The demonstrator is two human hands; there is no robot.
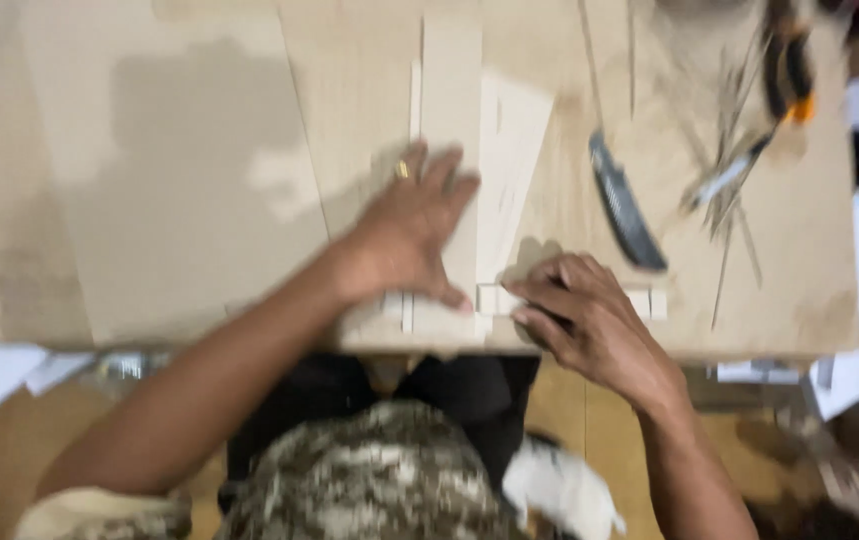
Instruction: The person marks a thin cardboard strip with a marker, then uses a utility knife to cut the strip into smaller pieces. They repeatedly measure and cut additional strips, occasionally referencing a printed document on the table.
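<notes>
Plywood bench top (199, 200), pale and dusty, is seen from above; frame is motion-blurred, so fine detail is lost. Left hand (411, 235) is laid flat, fingers spread, pressing down on a long pale wood strip (451, 110) that runs away from the near edge. A ring is worn on one finger. Right hand (577, 315) is curled at the near edge, fingertips pressed together on a small pale wood block (494, 298) just beside the strip's near end; whether the block is pinched or only pushed cannot be told. A second slanted pale strip (511, 150) lies touching or just beside the first.

Dark-handled utility knife (627, 205) lies near the right hand, blade direction unclear. Thin wood slivers (734, 160) and an orange-and-black tool (787, 70) lie further right.

Risks, as judged: the block sits at the bench edge and could be knocked off if the right hand slips. The strip could skew if left-hand pressure is uneven. The knife could be brushed by the right wrist. Loose slivers could get under the pieces and spoil alignment.
</notes>
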